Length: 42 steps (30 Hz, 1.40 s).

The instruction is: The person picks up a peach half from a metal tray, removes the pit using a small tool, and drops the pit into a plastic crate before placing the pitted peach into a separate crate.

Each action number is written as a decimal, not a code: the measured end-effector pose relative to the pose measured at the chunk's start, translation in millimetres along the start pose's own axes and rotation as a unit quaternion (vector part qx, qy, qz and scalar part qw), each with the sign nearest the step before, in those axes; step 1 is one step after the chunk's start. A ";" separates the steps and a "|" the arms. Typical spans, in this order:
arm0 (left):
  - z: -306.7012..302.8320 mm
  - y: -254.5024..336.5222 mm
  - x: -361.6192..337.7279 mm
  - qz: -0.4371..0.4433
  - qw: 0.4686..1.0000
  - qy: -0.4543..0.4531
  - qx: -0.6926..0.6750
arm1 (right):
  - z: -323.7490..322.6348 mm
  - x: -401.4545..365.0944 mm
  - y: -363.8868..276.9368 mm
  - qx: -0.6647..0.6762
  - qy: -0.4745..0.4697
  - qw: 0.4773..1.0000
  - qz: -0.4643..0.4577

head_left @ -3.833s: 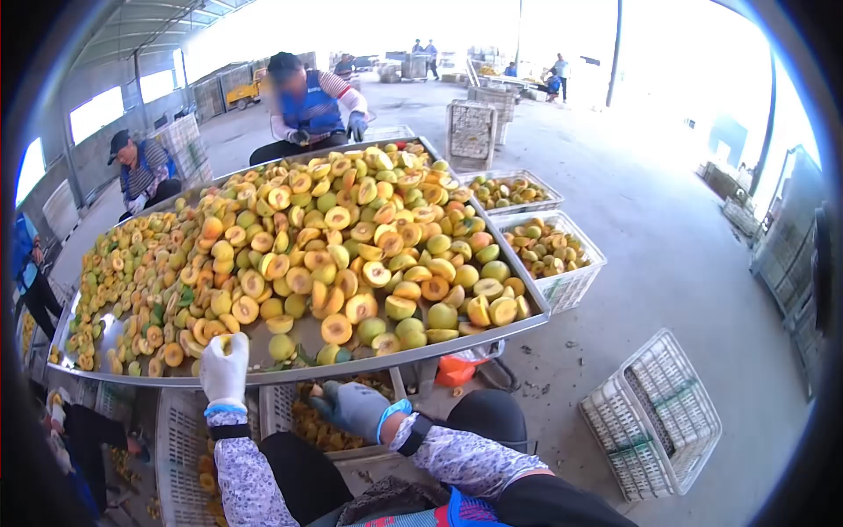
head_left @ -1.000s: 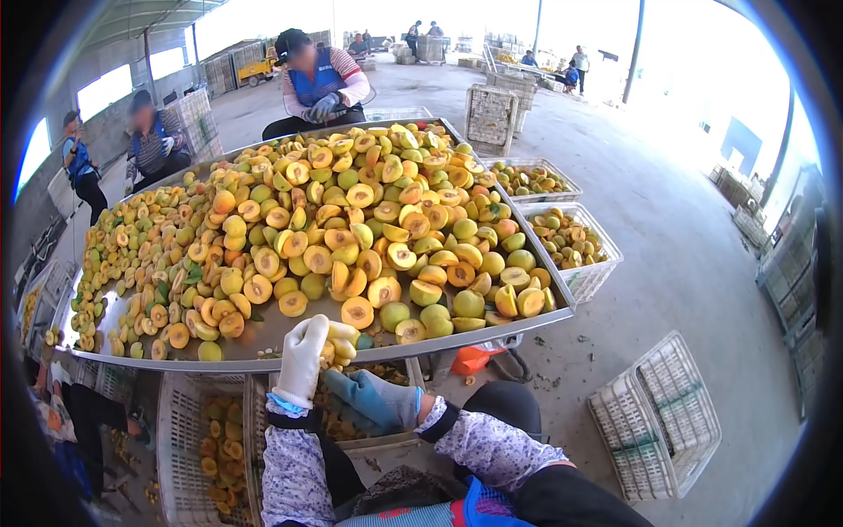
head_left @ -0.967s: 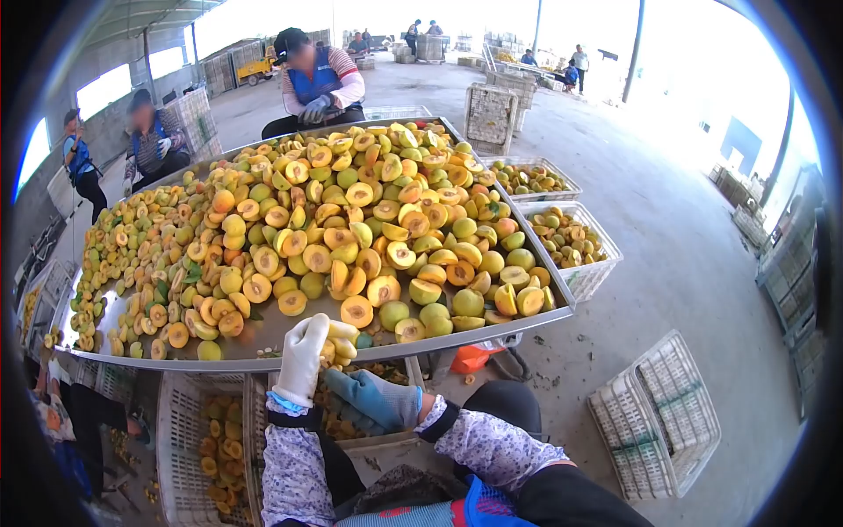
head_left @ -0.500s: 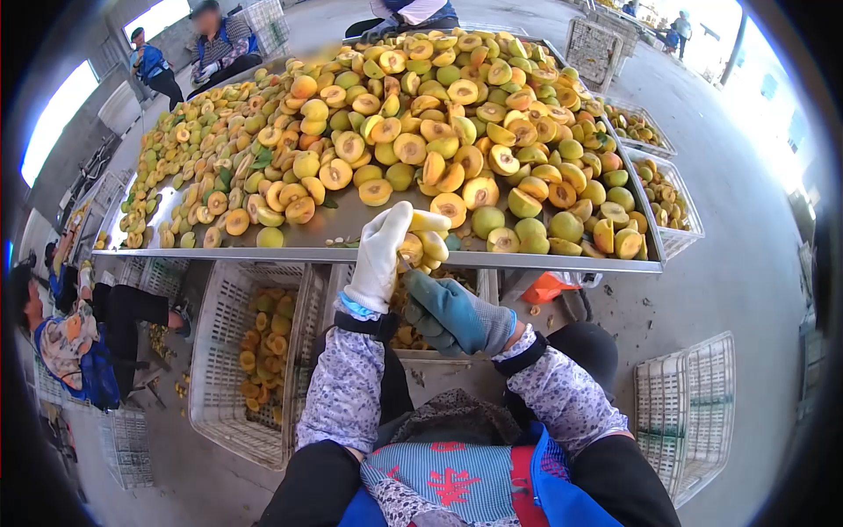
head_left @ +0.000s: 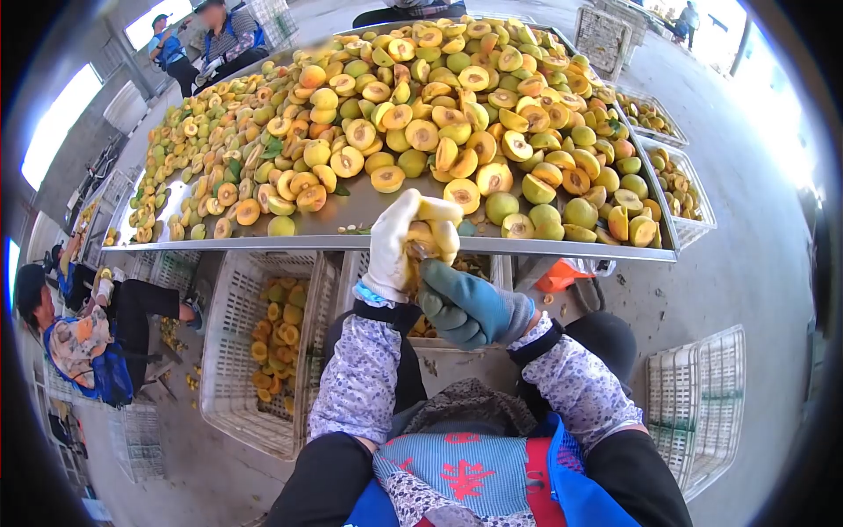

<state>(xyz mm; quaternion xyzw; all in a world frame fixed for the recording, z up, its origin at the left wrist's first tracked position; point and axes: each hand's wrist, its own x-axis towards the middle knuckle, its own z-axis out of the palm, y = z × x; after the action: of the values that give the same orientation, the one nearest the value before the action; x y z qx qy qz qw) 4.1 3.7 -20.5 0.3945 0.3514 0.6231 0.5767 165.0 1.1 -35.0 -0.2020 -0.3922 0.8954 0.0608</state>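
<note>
My left hand (head_left: 399, 241), in a white glove with yellow-stained fingers, is closed around a cut yellow peach half (head_left: 422, 235) above the table's near edge. My right hand (head_left: 470, 303), in a blue-grey rubber-coated glove, is closed just below and to the right. From its fingers a small metal tool (head_left: 416, 250) reaches the cut face of the peach; its handle is hidden in the fist. Beyond both hands, a large heap of halved peaches (head_left: 421, 134) covers much of the metal table (head_left: 351, 241), many cut side up with stones showing.
Beneath the table, a white plastic crate (head_left: 224, 351) holds peach halves, and another crate (head_left: 448, 355) sits partly behind my hands. More filled crates (head_left: 694, 227) line the table's right end. A white crate (head_left: 698, 404) stands at right. Several people sit or stand around.
The view has shifted slightly, so the table and heap appear a little to the right. My hands have come closer together, and the tool now meets the peach half.
</note>
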 end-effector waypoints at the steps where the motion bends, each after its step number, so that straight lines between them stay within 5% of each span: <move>1: -3.9 -6.5 3.0 0.020 0.995 -0.022 -0.097 | 1.3 1.6 2.2 0.019 -0.010 1.000 -0.008; 6: -7.8 -7.6 5.1 0.097 0.983 0.105 -0.115 | 12.1 6.7 4.5 -0.014 0.019 0.999 -0.031; 8: -25.9 1.8 6.0 0.141 0.959 0.176 -0.173 | 1.4 15.6 20.8 -0.203 0.164 0.965 -0.032; 10: -48.7 31.2 -13.8 0.188 0.952 0.233 -0.069 | -16.8 20.3 39.0 -0.408 0.272 0.868 -0.080; 12: -73.5 67.0 -39.6 0.163 0.940 0.288 0.081 | -34.5 16.7 52.3 -0.604 0.334 0.703 -0.173; 13: -101.9 78.3 -44.7 0.133 0.914 0.334 0.186 | -12.8 6.0 32.1 -0.544 0.342 0.756 -0.127; 14: -124.8 82.2 -45.9 0.102 0.875 0.376 0.287 | -12.8 10.8 29.8 -0.540 0.355 0.749 -0.145; 17: -136.8 82.5 -44.9 0.126 0.650 0.421 0.620 | -12.7 18.4 28.5 -0.528 0.370 0.742 -0.184; 18: -111.9 86.1 -34.3 0.088 0.711 0.396 0.574 | -11.5 18.7 27.2 -0.525 0.361 0.747 -0.189; 20: -99.9 63.2 7.2 0.110 0.732 0.339 0.580 | -10.1 18.8 27.2 -0.525 0.350 0.751 -0.194; 23: -66.7 36.1 66.3 -0.035 0.754 0.280 0.593 | -13.5 19.9 27.2 -0.526 0.343 0.752 -0.202; 29: -84.8 -19.5 110.1 0.026 0.624 0.176 0.761 | -11.2 11.9 16.3 -0.526 0.369 0.735 -0.217; 32: -74.3 10.7 85.0 -0.084 0.797 0.109 0.587 | -12.5 16.7 16.2 -0.499 0.384 0.725 -0.280; 34: -76.2 6.8 71.8 -0.044 0.942 0.120 0.309 | -10.2 21.1 11.6 -0.451 0.401 0.724 -0.334; 36: -61.5 13.7 51.4 0.033 0.957 0.103 0.268 | -10.8 26.2 7.2 -0.411 0.399 0.735 -0.364; 42: -14.0 24.5 0.8 0.067 0.996 -0.016 0.055 | -10.0 35.8 -1.3 -0.361 0.384 0.753 -0.393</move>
<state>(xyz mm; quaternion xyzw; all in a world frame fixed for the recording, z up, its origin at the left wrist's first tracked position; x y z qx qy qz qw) -19.3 2.6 -4.7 0.4584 0.3484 0.6334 0.5169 136.4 18.4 -51.3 -0.3638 -0.6751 0.4309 0.4757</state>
